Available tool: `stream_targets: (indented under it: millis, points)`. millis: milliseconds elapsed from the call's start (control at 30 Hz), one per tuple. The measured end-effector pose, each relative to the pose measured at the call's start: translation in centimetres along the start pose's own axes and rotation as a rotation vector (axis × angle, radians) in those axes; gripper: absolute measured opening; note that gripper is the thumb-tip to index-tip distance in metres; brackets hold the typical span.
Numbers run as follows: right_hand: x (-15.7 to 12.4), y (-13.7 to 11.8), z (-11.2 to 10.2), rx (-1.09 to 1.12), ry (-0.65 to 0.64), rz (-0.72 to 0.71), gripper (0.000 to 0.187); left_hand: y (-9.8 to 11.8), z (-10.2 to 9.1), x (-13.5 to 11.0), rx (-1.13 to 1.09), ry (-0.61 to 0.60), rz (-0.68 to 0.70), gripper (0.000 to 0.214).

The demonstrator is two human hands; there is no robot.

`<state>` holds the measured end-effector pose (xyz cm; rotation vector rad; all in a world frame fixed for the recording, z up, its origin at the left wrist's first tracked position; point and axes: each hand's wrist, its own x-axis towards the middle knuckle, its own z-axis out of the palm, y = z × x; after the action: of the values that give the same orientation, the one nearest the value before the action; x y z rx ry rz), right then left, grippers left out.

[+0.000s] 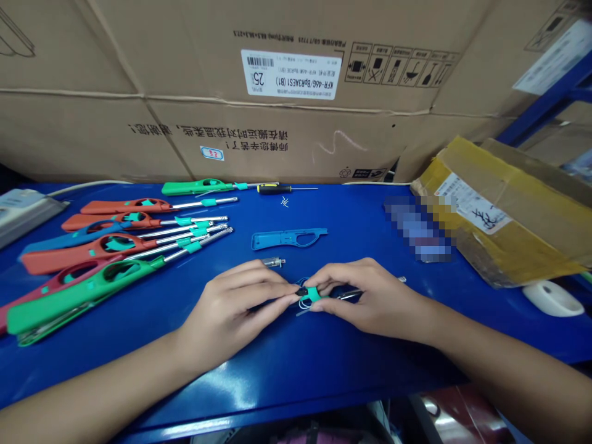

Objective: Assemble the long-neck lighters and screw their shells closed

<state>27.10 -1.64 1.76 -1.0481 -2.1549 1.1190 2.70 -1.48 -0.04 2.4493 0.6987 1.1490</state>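
Note:
Over the blue table my left hand (pixel 238 299) is closed, thumb and fingertips pinching a small black part (pixel 302 291). Against it, my right hand (pixel 377 299) pinches a green plastic trigger (pixel 314 295). Thin wires (pixel 304 303) loop around these parts. A metal tube (pixel 350 295) runs beneath my right fingers, and its far end pokes out beyond that hand. Just behind my left hand lies a clear cylinder with a metal tip (pixel 274 262), partly covered by the fingers. Farther back rests a blue half shell of a lighter handle (pixel 289 239), its inside facing up.
Several long-necked lighters, including an orange one (pixel 124 206) and a green one (pixel 87 296), lie at left. A screwdriver (pixel 275 189) and small screws (pixel 284 201) are at the back. Cardboard (pixel 185 74) walls the rear; a taped box (pixel 499 216) and white object (pixel 552 298) stand right.

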Motion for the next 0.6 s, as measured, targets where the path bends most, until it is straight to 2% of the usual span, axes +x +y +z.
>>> stream_targets:
  millis: [400,600]
  points:
    - [-0.21,-0.12,0.85,0.010,0.077,0.054,0.015,0.17,0.04,0.02,-0.013,0.022,-0.047,0.016]
    - [-0.15,-0.31,0.64,-0.009,0.012,0.026,0.016,0.22,0.06,0.06,-0.020,0.033,-0.028,0.021]
